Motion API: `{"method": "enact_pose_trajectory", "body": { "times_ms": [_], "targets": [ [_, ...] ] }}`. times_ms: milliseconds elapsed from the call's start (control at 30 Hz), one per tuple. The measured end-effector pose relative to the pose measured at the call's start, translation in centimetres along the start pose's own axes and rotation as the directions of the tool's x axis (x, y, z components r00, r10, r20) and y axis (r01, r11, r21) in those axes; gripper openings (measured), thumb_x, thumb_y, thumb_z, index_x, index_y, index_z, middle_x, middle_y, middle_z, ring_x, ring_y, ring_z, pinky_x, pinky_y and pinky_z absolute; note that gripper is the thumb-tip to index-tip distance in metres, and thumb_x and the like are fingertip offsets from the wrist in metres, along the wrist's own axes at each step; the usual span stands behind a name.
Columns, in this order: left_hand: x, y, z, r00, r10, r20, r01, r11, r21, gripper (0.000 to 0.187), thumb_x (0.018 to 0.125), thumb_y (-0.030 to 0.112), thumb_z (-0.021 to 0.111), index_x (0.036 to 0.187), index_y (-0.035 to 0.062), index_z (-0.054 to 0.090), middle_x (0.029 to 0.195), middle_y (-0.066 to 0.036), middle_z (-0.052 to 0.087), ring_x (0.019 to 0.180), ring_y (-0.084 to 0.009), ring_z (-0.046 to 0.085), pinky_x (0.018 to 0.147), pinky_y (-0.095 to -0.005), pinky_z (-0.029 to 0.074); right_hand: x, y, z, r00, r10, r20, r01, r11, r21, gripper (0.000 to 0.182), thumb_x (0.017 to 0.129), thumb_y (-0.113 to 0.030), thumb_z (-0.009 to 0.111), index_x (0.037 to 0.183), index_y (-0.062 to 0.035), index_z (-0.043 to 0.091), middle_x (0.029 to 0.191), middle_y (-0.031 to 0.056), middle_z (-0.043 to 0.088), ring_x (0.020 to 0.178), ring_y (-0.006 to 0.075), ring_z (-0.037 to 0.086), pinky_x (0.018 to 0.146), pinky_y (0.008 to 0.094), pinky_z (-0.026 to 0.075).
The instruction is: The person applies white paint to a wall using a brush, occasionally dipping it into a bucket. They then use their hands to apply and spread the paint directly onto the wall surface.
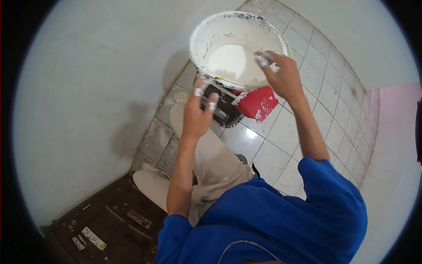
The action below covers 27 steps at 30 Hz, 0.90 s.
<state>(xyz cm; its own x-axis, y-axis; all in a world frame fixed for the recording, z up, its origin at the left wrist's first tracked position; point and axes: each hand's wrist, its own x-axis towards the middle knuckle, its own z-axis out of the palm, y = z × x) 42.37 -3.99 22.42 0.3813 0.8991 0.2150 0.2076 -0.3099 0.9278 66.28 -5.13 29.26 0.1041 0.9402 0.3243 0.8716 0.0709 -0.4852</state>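
Note:
A white bucket (197, 37) with dark-smudged rim holds white paint (228, 61). Over its right side is my right hand (283, 77), its whitened fingers reaching inward, slightly blurred and parted from the thumb. My left hand (198, 112) is at the near left rim, fingers and thumb spread, with white on the tips. One left fingertip overlaps the rim in this view. Nothing shows in either hand. Just below the bucket, a red piece (259, 104) with a pale edge and white splashes sticks out beside a dark object (222, 108).
A pale wall (96, 79) runs along the left, with grey floor tiles (285, 141) to the right. A yellow handle (288, 44) follows the bucket's right side. At lower left is a dark brown surface (114, 215) bearing small printed cards (93, 238).

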Motion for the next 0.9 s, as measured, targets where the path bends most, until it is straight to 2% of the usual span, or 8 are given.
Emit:
{"method": "enact_pose_trajectory", "body": {
  "times_ms": [33, 133, 233, 333, 400, 433, 533, 900],
  "targets": [
    [-0.3, -1.2, 0.5, 0.995, -0.048, -0.093, 0.031, 0.983, -0.18, 0.049, 0.09, 0.027, 0.052, 0.132, 0.0036, 0.039, 0.144, -0.012, 0.031, 0.129, -0.0257, 0.037, 0.097, -0.0343, 0.039, -1.7, 0.0, -0.1, 0.968, 0.004, -0.25, 0.029, 0.991, 0.129, 0.023, 0.084, -0.02, 0.056, 0.094, 0.0001, 0.063, 0.084, 0.0157, 0.066, 0.076, 0.0276, 0.064, 0.069, 0.0372, 0.05],
    [-1.4, -5.7, 2.2, 0.882, -0.451, -0.14, 0.241, 0.685, -0.688, 0.055, 0.092, 0.03, 0.048, 0.139, 0.0108, 0.028, 0.147, -0.01, 0.021, 0.134, -0.0268, 0.024, 0.1, -0.0401, 0.036, -7.6, -1.1, 3.8, 0.722, 0.483, -0.495, -0.066, 0.761, 0.646, 0.021, 0.088, -0.019, 0.056, 0.095, -0.0001, 0.061, 0.078, 0.0084, 0.062, 0.069, 0.0186, 0.06, 0.064, 0.0309, 0.048],
    [-1.5, -9.2, 4.3, 0.705, -0.707, 0.061, 0.408, 0.333, -0.85, 0.067, 0.09, 0.042, 0.043, 0.143, 0.0138, 0.015, 0.15, -0.009, 0.007, 0.137, -0.0278, 0.011, 0.101, -0.0477, 0.034, -13.0, -0.9, 10.6, 0.597, 0.792, 0.125, -0.375, 0.137, 0.917, 0.026, 0.089, -0.024, 0.057, 0.102, -0.0018, 0.057, 0.078, 0.0038, 0.056, 0.067, 0.0129, 0.055, 0.062, 0.0261, 0.046],
    [-1.2, -12.1, 6.4, 0.629, -0.761, 0.158, 0.492, 0.233, -0.839, 0.084, 0.085, 0.057, 0.042, 0.145, 0.013, 0.003, 0.151, -0.008, 0.0, 0.138, -0.0296, 0.006, 0.103, -0.0543, 0.027, -14.7, -1.4, 15.6, 0.284, 0.633, 0.72, -0.554, -0.504, 0.662, 0.03, 0.087, -0.025, 0.058, 0.108, -0.0044, 0.051, 0.088, 0.0053, 0.056, 0.076, 0.014, 0.055, 0.063, 0.0273, 0.046],
    [-0.2, -13.0, 6.9, 0.573, -0.792, 0.208, 0.524, 0.16, -0.836, 0.084, 0.084, 0.058, 0.04, 0.145, 0.0131, 0.003, 0.151, -0.008, 0.0, 0.138, -0.0302, 0.005, 0.104, -0.0545, 0.024, -14.7, -0.6, 18.8, 0.276, 0.58, 0.766, -0.449, -0.627, 0.636, 0.03, 0.087, -0.024, 0.058, 0.11, -0.0056, 0.05, 0.092, 0.0051, 0.056, 0.079, 0.0143, 0.055, 0.063, 0.0277, 0.046],
    [0.1, -13.1, 7.0, 0.556, -0.79, 0.259, 0.531, 0.097, -0.842, 0.085, 0.085, 0.059, 0.039, 0.145, 0.0107, 0.002, 0.151, -0.009, 0.0, 0.138, -0.0308, 0.005, 0.106, -0.055, 0.02, -14.4, -0.2, 19.9, 0.28, 0.554, 0.784, -0.393, -0.679, 0.62, 0.031, 0.087, -0.024, 0.059, 0.11, -0.0063, 0.05, 0.093, 0.005, 0.056, 0.081, 0.0145, 0.055, 0.064, 0.0279, 0.046],
    [0.7, -13.2, 7.1, 0.537, -0.787, 0.303, 0.478, -0.012, -0.878, 0.087, 0.084, 0.06, 0.038, 0.144, 0.0082, 0.002, 0.151, -0.008, 0.001, 0.138, -0.0304, 0.006, 0.105, -0.0562, 0.021, -13.7, 0.7, 21.8, 0.329, 0.716, 0.616, -0.242, -0.566, 0.788, 0.027, 0.087, -0.023, 0.058, 0.107, -0.006, 0.052, 0.092, 0.0051, 0.056, 0.079, 0.0151, 0.056, 0.064, 0.0286, 0.046],
    [0.3, -14.2, 5.9, 0.583, -0.713, 0.389, 0.49, -0.073, -0.869, 0.086, 0.085, 0.06, 0.038, 0.143, 0.0057, 0.005, 0.147, -0.012, 0.008, 0.135, -0.0343, 0.012, 0.1, -0.0643, 0.025, -11.6, 0.0, 23.2, 0.094, 0.894, 0.438, -0.129, -0.425, 0.896, 0.014, 0.087, -0.016, 0.059, 0.09, -0.0033, 0.056, 0.075, 0.0038, 0.055, 0.06, 0.0121, 0.052, 0.049, 0.026, 0.042]
  ]
}}
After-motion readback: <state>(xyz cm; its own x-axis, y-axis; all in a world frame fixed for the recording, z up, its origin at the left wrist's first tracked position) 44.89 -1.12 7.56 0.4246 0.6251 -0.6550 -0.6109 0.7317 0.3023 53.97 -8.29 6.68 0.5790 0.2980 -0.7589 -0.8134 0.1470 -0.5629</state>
